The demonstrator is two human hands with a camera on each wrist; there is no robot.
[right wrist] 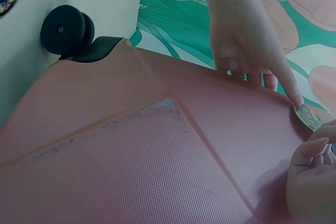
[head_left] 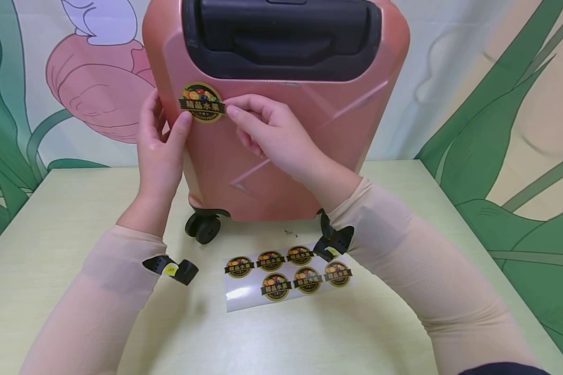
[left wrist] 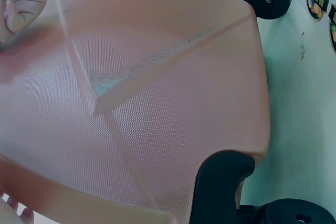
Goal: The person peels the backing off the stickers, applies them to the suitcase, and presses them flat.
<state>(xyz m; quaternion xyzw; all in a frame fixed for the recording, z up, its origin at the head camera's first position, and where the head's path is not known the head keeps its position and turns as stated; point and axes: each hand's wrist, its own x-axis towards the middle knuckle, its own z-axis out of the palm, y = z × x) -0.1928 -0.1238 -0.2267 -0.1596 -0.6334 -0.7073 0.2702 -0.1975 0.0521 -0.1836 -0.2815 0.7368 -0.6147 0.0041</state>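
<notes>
Leafy wall (head_left: 492, 146), desk (head_left: 389, 317), strap (head_left: 335, 242) partly hiding sticker sheet (head_left: 241, 301), right hand (head_left: 278, 129) pinching sticker (head_left: 202, 102) on suitcase (head_left: 309, 101), left hand (head_left: 161, 151) spread, thumb touching it

A pale table (head_left: 51, 250) fronts a backdrop (head_left: 403, 125) with large green leaves (head_left: 483, 140).

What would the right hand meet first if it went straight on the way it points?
Most likely the rest of the round fruit sticker, whose right edge the right hand pinches; past it, perhaps the left hand. How close that line runs to the pink suitcase is unclear.
</notes>
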